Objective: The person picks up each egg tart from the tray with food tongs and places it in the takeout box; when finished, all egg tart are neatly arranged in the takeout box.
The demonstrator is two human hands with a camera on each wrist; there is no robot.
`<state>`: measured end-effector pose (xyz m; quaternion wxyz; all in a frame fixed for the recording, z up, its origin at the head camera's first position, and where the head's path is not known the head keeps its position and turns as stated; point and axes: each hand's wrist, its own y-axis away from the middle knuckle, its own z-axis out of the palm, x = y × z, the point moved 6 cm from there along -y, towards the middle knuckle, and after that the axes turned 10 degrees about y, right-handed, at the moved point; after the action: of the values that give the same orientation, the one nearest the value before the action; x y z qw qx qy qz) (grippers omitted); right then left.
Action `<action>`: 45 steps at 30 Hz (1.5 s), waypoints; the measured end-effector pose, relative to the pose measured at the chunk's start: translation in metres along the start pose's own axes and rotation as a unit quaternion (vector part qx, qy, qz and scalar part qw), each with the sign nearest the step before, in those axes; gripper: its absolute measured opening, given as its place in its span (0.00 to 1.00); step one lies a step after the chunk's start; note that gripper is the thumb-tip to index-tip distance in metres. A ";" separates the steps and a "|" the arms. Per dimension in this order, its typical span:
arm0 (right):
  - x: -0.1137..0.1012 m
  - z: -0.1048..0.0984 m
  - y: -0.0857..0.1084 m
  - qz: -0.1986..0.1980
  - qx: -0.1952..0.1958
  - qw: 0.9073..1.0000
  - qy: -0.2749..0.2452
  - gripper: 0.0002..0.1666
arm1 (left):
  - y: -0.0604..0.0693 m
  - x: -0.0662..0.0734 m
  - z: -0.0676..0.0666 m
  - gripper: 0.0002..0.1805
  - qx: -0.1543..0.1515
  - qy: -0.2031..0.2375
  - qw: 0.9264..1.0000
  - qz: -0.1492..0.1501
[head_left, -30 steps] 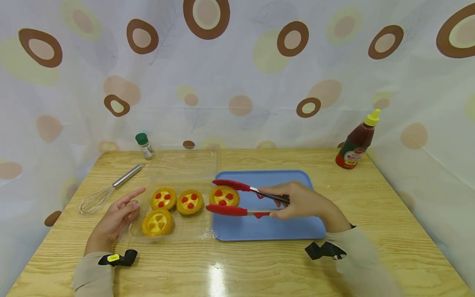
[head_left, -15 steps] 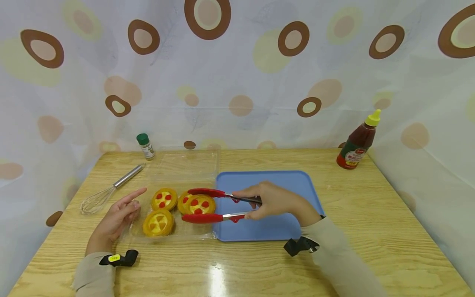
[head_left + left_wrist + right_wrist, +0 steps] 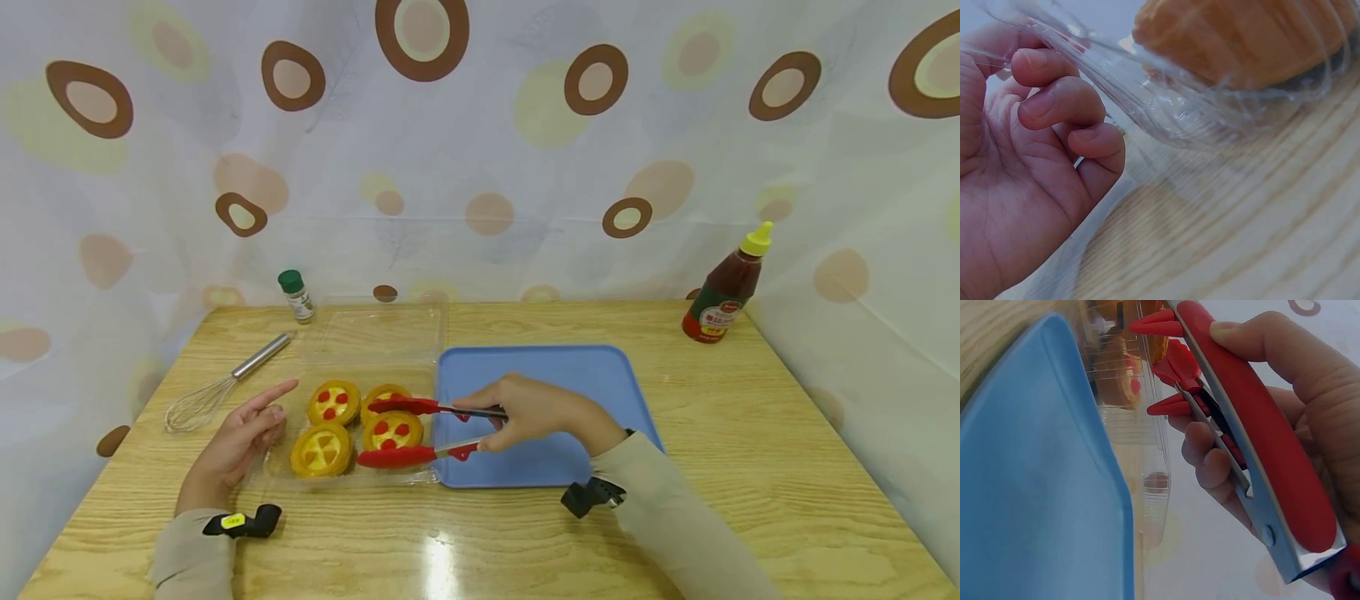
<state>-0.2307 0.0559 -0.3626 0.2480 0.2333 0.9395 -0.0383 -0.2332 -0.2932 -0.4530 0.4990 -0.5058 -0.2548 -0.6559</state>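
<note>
My right hand grips red-tipped tongs, their arms spread around an egg tart topped with red pieces. This tart sits low in the front right of a clear plastic box, beside several other tarts. One tart behind it is partly covered by the upper tong arm. My left hand holds the box's left edge, index finger extended and other fingers curled. In the left wrist view, the box wall runs by the fingertips; the exact grip is partly hidden.
A blue tray adjoins the box on the right, under my right hand. The box's clear lid lies folded back. A whisk and green-capped shaker stand left; a sauce bottle is at the far right.
My right hand has moved left and toward me, carrying the tart in the tongs from the tray's edge down into the box. The left hand has stayed at the box's left edge.
</note>
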 end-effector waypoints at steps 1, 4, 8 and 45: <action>-0.001 0.000 -0.001 -0.001 -0.003 1.000 0.002 0.34 | 0.000 0.000 0.000 0.28 0.003 0.000 1.000 -0.001; -0.002 0.001 -0.003 -0.001 -0.012 1.000 0.003 0.34 | -0.001 0.000 0.000 0.28 0.001 0.000 1.000 -0.001; -0.004 0.001 -0.007 0.002 -0.022 1.000 0.009 0.34 | -0.002 0.000 0.001 0.29 -0.005 0.001 1.000 0.002; -0.001 0.006 -0.014 0.022 -0.041 0.999 0.020 0.35 | 0.000 0.000 0.001 0.29 0.002 0.003 1.000 0.002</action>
<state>-0.2331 0.0418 -0.3679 0.2394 0.2444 0.9396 0.0109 -0.2332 -0.2921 -0.4528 0.5023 -0.5030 -0.2535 -0.6560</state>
